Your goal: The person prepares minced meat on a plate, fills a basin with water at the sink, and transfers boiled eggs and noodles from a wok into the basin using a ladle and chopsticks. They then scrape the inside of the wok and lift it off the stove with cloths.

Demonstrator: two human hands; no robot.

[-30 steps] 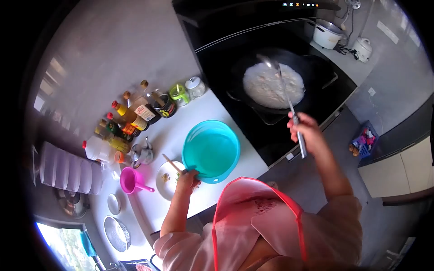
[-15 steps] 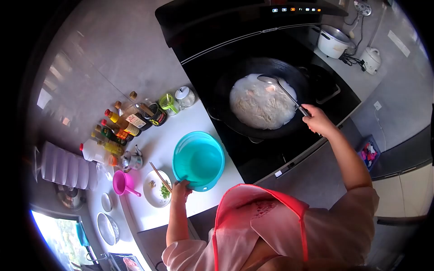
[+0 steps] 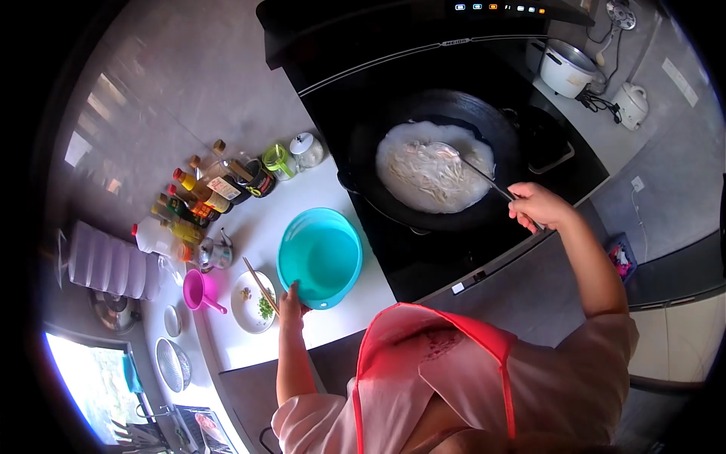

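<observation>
In the head view, my right hand point(image 3: 537, 206) is closed around the handle of a long metal ladle point(image 3: 484, 173). The ladle's bowl rests among pale noodles point(image 3: 414, 175) in milky liquid, inside a large black wok point(image 3: 470, 110) on the stove. With its fingers hooked at the near rim, my left hand point(image 3: 292, 301) grips a teal plastic basin point(image 3: 290, 244). The basin's inside faces up and no food shows in it. Just left of that hand sits a white bowl point(image 3: 243, 316) holding chopped greens, with wooden chopsticks point(image 3: 261, 286) across its edge.
A pink dipper point(image 3: 198, 290) and a metal kettle point(image 3: 215, 251) stand left of the bowl. Several sauce bottles point(image 3: 198, 198) and jars point(image 3: 306, 150) line the wall. Across the stove are a white rice cooker point(image 3: 566, 69) and its cord. A metal strainer point(image 3: 174, 365) lies lower left.
The ladle's bowl has moved left and down from the wok's upper right side into the noodles. My right hand has tilted with it. My left hand keeps its grip on the basin.
</observation>
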